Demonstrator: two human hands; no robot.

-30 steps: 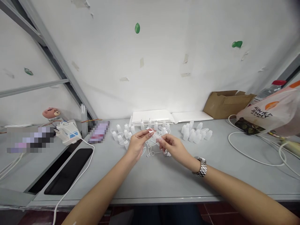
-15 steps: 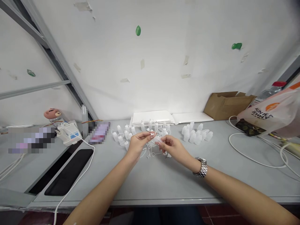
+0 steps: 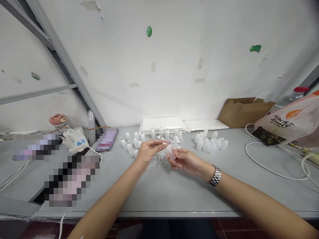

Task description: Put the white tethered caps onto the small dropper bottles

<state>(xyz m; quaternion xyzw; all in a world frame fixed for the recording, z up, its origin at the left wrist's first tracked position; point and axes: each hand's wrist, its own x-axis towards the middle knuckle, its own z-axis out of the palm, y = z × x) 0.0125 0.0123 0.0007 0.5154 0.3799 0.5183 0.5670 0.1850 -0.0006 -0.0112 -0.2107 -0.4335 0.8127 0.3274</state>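
Observation:
My right hand [image 3: 183,160] is closed around a small translucent white squeeze bottle [image 3: 170,152], held tilted above the table. At the bottle's upper end, my left hand [image 3: 151,151] pinches with thumb and fingers; the exact part in that pinch is partly hidden by the fingertips. Beneath and behind both hands lie loose white caps with ring straps [image 3: 160,162]. Several similar bottles with thin tips [image 3: 129,148] stand just past my left hand. A cluster of bottles without visible tips [image 3: 206,144] sits to the right of my right hand.
White sheets [image 3: 161,124] are stacked against the wall. A cardboard box [image 3: 245,113], a plastic bag [image 3: 291,116] and a looped white cable [image 3: 276,177] occupy the right side. Left are a power strip [image 3: 74,140], a pink bear figure [image 3: 57,119] and blurred-out flat items [image 3: 72,181].
My right hand has shifted its hold and now wraps the bottle's body, which shows more plainly. My left hand stays at the upper end. The dark flat item at left is now pixelated.

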